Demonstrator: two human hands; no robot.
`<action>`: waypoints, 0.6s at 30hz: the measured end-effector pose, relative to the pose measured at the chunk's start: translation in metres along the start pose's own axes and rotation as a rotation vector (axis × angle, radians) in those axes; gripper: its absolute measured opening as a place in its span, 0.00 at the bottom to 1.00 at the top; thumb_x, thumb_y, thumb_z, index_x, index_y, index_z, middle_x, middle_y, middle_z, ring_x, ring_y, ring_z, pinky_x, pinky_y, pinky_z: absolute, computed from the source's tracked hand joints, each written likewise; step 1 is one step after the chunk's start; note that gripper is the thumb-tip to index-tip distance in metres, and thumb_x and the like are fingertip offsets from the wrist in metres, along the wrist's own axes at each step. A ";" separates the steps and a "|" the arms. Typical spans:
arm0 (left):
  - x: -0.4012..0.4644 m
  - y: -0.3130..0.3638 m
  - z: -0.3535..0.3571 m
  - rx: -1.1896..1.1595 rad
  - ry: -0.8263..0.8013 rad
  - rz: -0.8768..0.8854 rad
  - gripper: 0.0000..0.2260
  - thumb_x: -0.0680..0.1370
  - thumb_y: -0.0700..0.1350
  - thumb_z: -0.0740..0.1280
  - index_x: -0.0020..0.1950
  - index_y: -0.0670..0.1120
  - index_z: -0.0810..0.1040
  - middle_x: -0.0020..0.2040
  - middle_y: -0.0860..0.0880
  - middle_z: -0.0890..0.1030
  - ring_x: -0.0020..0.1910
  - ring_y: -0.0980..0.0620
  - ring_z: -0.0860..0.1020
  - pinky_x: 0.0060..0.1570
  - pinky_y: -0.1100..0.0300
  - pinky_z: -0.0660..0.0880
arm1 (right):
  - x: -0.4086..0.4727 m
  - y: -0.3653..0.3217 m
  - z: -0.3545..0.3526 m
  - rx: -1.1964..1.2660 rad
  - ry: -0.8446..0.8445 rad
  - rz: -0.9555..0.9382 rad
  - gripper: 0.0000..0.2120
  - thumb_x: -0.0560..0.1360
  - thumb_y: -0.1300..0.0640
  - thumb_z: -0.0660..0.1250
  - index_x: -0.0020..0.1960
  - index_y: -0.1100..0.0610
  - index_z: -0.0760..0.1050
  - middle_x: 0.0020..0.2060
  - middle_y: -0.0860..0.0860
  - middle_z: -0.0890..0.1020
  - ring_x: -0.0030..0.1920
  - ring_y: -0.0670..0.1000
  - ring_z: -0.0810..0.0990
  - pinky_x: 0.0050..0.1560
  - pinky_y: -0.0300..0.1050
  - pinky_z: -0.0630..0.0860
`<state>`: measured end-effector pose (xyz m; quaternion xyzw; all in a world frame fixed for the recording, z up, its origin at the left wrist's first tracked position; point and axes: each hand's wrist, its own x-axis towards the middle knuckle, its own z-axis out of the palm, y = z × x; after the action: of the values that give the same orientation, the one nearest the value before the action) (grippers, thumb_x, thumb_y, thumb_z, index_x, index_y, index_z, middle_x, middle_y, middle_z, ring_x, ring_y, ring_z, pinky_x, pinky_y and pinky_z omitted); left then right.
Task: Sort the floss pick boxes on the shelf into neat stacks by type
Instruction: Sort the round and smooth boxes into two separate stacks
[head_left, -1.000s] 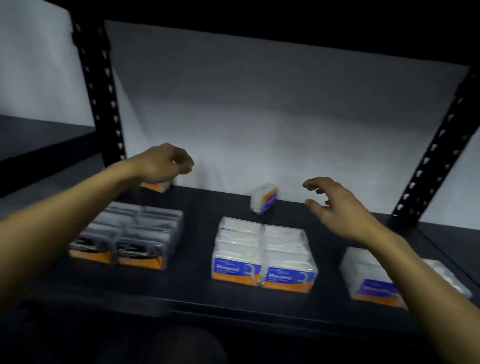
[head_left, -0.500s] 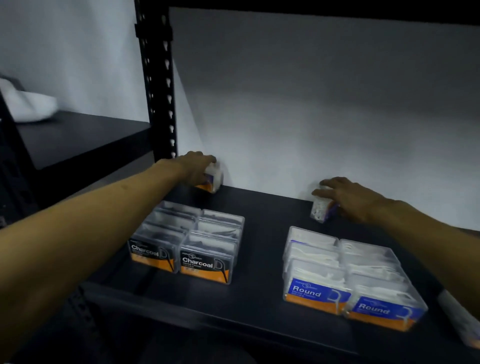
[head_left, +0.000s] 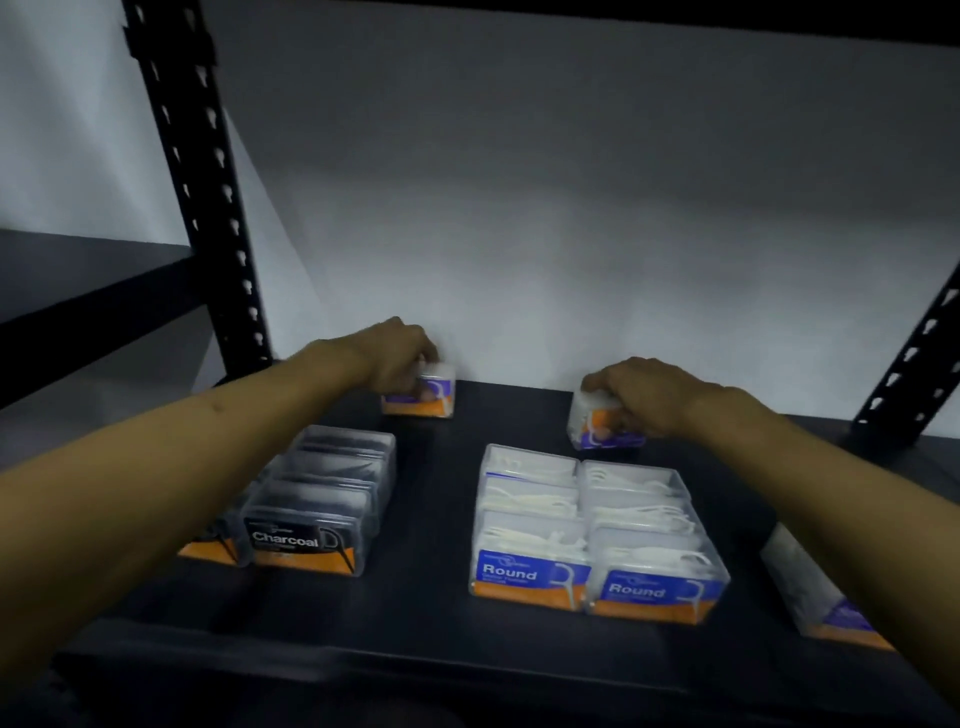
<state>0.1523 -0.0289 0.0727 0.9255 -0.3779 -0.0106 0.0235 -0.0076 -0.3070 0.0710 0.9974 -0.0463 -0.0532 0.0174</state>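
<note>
At the back of the black shelf (head_left: 431, 613), my left hand (head_left: 392, 356) grips a clear floss pick box (head_left: 434, 397) with a purple and orange label. My right hand (head_left: 644, 395) grips a second purple-labelled box (head_left: 592, 428), which is tilted, behind the Round group. Several clear boxes with black picks marked Charcoal (head_left: 317, 499) stand in rows at the front left. Several boxes of white picks marked Round (head_left: 587, 530) with blue labels stand in rows at the front middle. My right forearm partly hides more purple-labelled boxes (head_left: 815, 597) at the front right.
A black perforated upright (head_left: 202, 187) rises at the back left and another (head_left: 914, 364) at the right. The white wall closes the back. A neighbouring dark shelf (head_left: 78, 291) lies to the left. An upper shelf overhangs.
Both hands reached to the back of the shelf and closed on the two loose boxes. The left box now shows its purple label and the right box has tipped. The view shifted.
</note>
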 end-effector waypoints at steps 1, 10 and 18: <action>0.005 0.019 0.000 -0.004 -0.017 0.022 0.27 0.72 0.56 0.75 0.67 0.46 0.77 0.61 0.44 0.80 0.59 0.44 0.78 0.57 0.58 0.72 | -0.005 0.002 0.000 0.008 -0.009 0.005 0.32 0.72 0.44 0.74 0.73 0.49 0.68 0.66 0.54 0.76 0.62 0.57 0.76 0.63 0.51 0.73; 0.028 0.142 0.000 -0.085 -0.137 0.183 0.24 0.72 0.54 0.76 0.65 0.45 0.81 0.59 0.47 0.83 0.53 0.48 0.81 0.57 0.53 0.79 | -0.066 0.048 0.001 0.121 0.056 0.037 0.18 0.72 0.50 0.74 0.57 0.52 0.72 0.55 0.56 0.79 0.49 0.56 0.78 0.48 0.47 0.73; 0.050 0.212 0.014 -0.034 -0.091 0.257 0.27 0.70 0.60 0.76 0.63 0.47 0.81 0.49 0.49 0.81 0.45 0.50 0.80 0.47 0.57 0.76 | -0.150 0.109 -0.003 0.645 0.565 0.058 0.18 0.74 0.58 0.73 0.58 0.49 0.69 0.47 0.48 0.79 0.41 0.46 0.80 0.33 0.37 0.76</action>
<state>0.0394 -0.2158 0.0695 0.8675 -0.4937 -0.0558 0.0233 -0.1651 -0.4010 0.0939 0.9253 -0.0820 0.2399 -0.2820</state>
